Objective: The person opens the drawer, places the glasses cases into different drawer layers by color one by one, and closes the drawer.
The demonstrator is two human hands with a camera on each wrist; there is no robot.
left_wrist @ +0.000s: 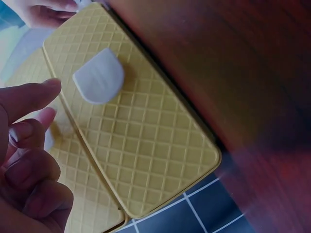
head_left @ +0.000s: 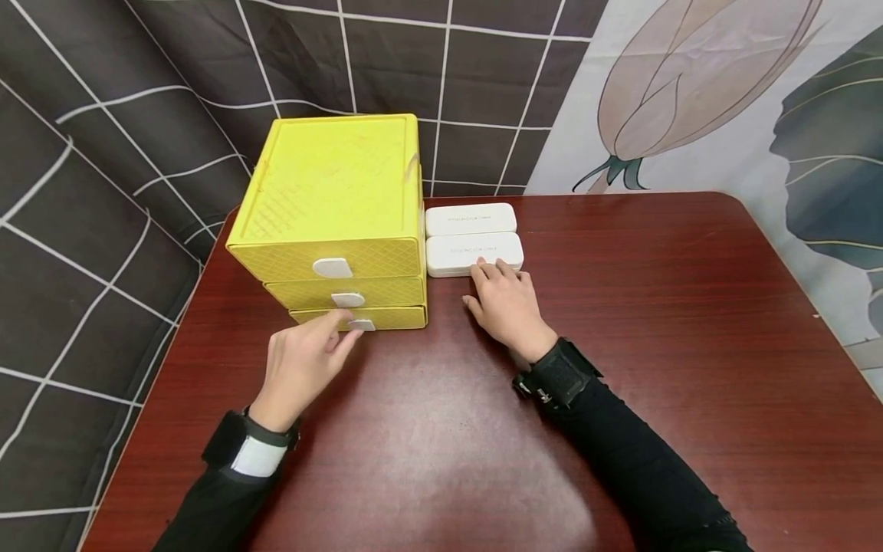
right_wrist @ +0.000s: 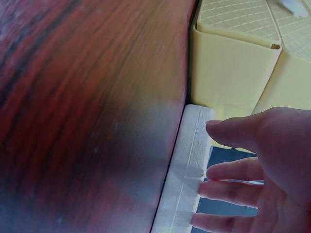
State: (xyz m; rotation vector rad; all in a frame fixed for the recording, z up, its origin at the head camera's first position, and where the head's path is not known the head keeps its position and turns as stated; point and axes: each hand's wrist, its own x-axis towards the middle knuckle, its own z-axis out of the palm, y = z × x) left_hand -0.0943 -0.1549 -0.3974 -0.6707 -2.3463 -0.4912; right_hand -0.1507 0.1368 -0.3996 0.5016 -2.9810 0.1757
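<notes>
A yellow cabinet (head_left: 331, 184) with three stacked drawers stands at the table's back left. Each drawer front bears a white tab handle. My left hand (head_left: 303, 360) is in front of the bottom drawer (left_wrist: 150, 126), its thumb and index finger parted near the lowest handle (left_wrist: 99, 77); a gap shows between them and the handle in the left wrist view. The other fingers are bent and hold nothing. My right hand (head_left: 507, 307) reaches the nearer white case (head_left: 472, 253), fingers extended and tips at its front edge. A second white case (head_left: 471, 219) lies directly behind it.
The cabinet and cases sit side by side on a dark red wooden table (head_left: 662, 330). Dark grid-patterned cloth (head_left: 393, 61) hangs behind and to the left. A floral cloth (head_left: 566, 130) hangs at the back right.
</notes>
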